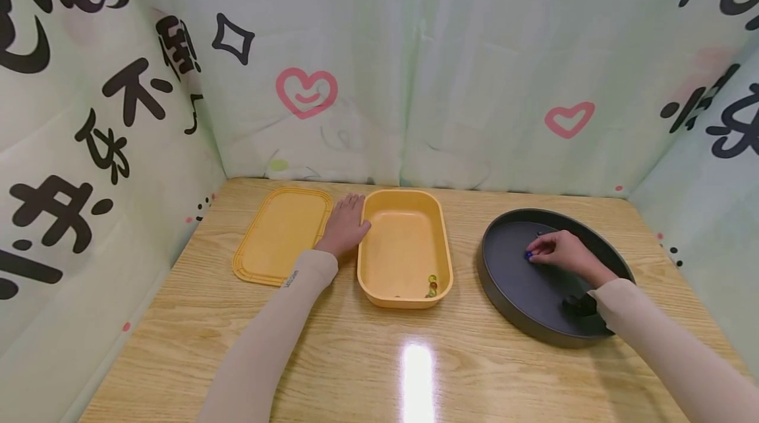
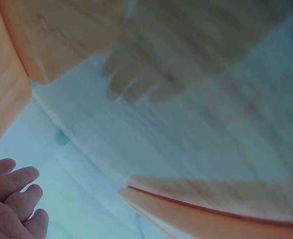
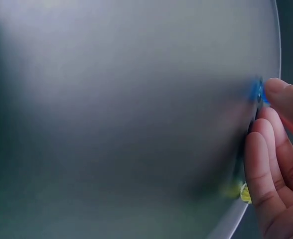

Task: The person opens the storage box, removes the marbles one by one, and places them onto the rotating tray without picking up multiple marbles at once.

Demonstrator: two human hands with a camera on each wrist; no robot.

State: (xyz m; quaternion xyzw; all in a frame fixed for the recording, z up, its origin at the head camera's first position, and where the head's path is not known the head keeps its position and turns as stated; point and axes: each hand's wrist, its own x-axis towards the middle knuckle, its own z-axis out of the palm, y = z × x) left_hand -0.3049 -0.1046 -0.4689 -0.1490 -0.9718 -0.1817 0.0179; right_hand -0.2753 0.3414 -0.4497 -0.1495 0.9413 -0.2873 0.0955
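Observation:
My right hand [image 1: 560, 253] reaches into the round dark tray [image 1: 522, 298], and its thumb and fingertips pinch a blue marble [image 1: 528, 255] at the tray's floor. In the right wrist view the blue marble [image 3: 265, 94] shows at the thumb tip, and a clear and yellow marble [image 3: 245, 193] lies beside the fingers. My left hand [image 1: 345, 225] rests with extended fingers along the left side of the yellow box [image 1: 406, 245], thumb at its rim. Several yellowish marbles [image 1: 432, 286] sit in the box's near right corner.
A flat yellow lid [image 1: 286, 232] lies on the wooden table [image 1: 344, 357], left of my left hand. Printed curtains [image 1: 474, 67] enclose the table at the back and both sides. The dark tray has a raised wall all round.

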